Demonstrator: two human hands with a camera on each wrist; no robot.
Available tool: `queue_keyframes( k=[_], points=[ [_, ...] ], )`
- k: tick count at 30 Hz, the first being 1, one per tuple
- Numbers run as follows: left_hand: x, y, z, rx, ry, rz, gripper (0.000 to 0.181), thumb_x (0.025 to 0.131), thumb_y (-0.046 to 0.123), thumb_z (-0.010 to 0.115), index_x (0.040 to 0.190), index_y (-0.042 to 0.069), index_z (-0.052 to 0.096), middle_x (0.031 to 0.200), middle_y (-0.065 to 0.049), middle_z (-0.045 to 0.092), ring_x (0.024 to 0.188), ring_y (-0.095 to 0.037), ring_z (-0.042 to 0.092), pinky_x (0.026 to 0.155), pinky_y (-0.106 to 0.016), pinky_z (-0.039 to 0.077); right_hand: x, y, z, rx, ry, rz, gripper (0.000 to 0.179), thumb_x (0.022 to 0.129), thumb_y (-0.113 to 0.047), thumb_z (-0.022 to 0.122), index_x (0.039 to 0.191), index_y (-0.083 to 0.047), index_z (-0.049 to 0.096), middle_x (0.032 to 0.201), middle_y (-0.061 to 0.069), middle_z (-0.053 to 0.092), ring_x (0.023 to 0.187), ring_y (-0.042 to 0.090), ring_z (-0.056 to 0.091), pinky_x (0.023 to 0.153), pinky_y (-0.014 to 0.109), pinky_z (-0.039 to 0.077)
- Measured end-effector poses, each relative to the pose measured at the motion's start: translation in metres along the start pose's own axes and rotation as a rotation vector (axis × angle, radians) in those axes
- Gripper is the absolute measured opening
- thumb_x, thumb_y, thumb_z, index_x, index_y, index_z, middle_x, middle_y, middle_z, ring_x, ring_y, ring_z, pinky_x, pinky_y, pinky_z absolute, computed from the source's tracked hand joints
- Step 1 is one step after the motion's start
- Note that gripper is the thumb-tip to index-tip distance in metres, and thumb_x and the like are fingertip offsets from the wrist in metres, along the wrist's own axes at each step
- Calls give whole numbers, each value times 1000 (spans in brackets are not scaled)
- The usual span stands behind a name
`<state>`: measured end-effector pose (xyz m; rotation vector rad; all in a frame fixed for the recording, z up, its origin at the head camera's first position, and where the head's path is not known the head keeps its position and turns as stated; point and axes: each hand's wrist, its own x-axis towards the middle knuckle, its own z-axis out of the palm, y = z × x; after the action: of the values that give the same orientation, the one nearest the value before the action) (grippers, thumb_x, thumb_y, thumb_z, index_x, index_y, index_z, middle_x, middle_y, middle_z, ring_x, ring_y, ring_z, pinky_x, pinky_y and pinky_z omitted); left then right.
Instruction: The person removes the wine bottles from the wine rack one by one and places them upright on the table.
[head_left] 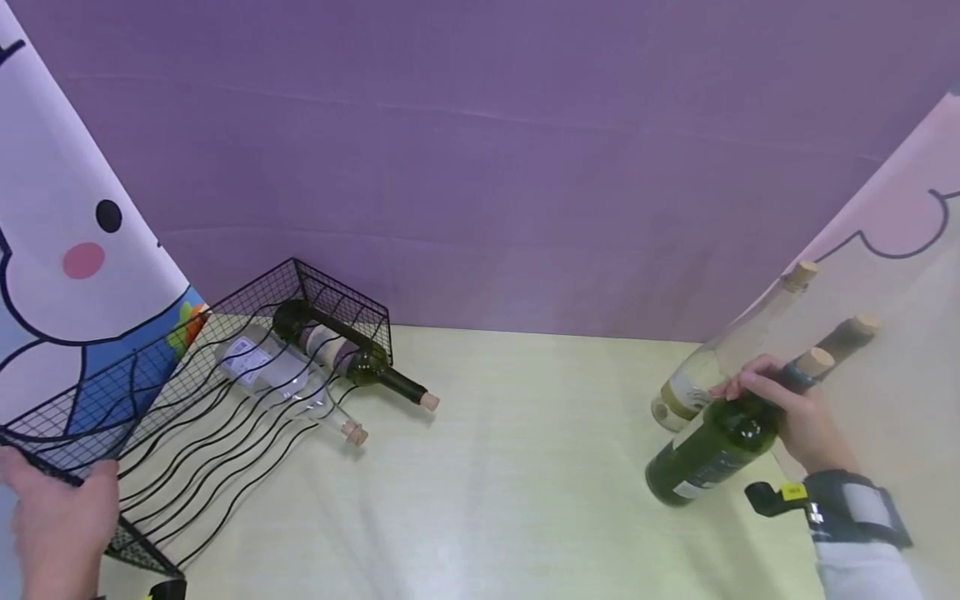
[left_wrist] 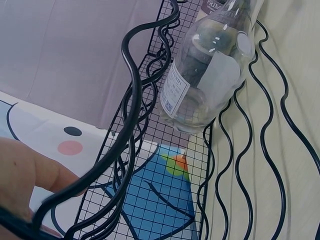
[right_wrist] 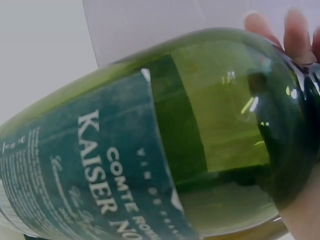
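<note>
My right hand (head_left: 806, 417) grips a green wine bottle (head_left: 712, 458) around its neck and shoulder. Its cork stopper shows above the fingers, and its dark green label (right_wrist: 100, 170) fills much of the right wrist view. At the left, my left hand (head_left: 63, 517) holds the near end of a black wire wine rack (left_wrist: 131, 100). Inside the rack lie a clear bottle (head_left: 262, 367) and a dark green bottle (head_left: 330, 346), side by side, corked necks pointing right. Whether the gripped bottle touches the table, I cannot tell.
Beside the gripped bottle stand a clear corked bottle (head_left: 690, 383) and another dark corked bottle (head_left: 847, 337), partly hidden by the hand. A pale tabletop (head_left: 517, 450) lies between rack and bottles. A purple backdrop (head_left: 510, 167) rises behind, with printed cloth at both sides.
</note>
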<state>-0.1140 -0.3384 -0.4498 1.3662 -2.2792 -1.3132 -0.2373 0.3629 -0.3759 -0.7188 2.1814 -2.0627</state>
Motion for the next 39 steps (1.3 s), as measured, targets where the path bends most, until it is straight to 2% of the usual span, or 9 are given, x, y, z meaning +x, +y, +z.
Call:
queue_keyframes(
  k=[5,10,17,25,28,30,32,36,39],
  points=[
    [-6,3,0,-4,4,9,82,98,29,35,155,19,-24,160,-36,3,146,-57,9,119,-65,15,0,0,-4,31,-53,-15,40,100,9,29,103,-10,64,105,2,75,109,17,71,91,26,53],
    [-6,2,-1,-9,8,20,83,98,29,35,155,19,-24,160,-35,2,147,-56,8,120,-64,14,4,-4,-9,9,-77,-84,41,100,9,25,116,-4,60,116,5,74,113,17,69,94,25,52],
    [-3,-1,-1,11,12,26,84,97,29,36,155,18,-24,159,-37,5,145,-58,11,118,-66,16,12,-16,-17,64,-164,-120,50,100,6,15,139,3,47,130,12,67,117,21,67,93,29,55],
    [0,-2,-2,12,-7,47,86,96,31,38,154,19,-25,157,-40,7,142,-61,15,115,-68,18,23,-44,-20,-69,-156,-113,48,102,5,18,145,7,39,134,6,65,120,15,65,96,23,53],
    [-1,-2,-2,17,-19,35,86,97,31,37,154,18,-26,158,-39,5,143,-60,12,116,-68,17,27,-52,-20,-105,-142,-115,58,93,16,17,144,6,41,133,4,66,120,14,65,96,23,53],
    [-2,-1,-3,20,-20,34,86,97,31,36,154,17,-26,158,-39,5,144,-60,12,116,-68,17,28,-56,-21,-172,-135,-135,66,84,24,21,145,7,40,134,3,66,119,12,66,96,21,53],
    [-3,-1,-3,25,-14,37,85,97,31,36,154,16,-25,158,-39,5,144,-60,12,116,-67,17,29,-63,-18,-274,-85,-107,63,87,21,26,146,4,40,134,-1,66,118,8,66,95,17,51],
    [-2,-1,-3,28,1,43,85,96,30,37,154,15,-24,157,-39,7,143,-59,14,116,-67,18,33,-82,-9,-614,29,30,45,106,-10,34,151,-11,40,133,-19,63,110,-6,64,85,11,48],
    [-2,-1,-1,28,4,44,86,96,30,37,154,14,-24,158,-39,7,144,-59,14,117,-66,18,38,-96,-1,-803,78,152,44,107,-25,39,151,-23,40,128,-31,61,106,-14,59,79,12,43]
  ],
)
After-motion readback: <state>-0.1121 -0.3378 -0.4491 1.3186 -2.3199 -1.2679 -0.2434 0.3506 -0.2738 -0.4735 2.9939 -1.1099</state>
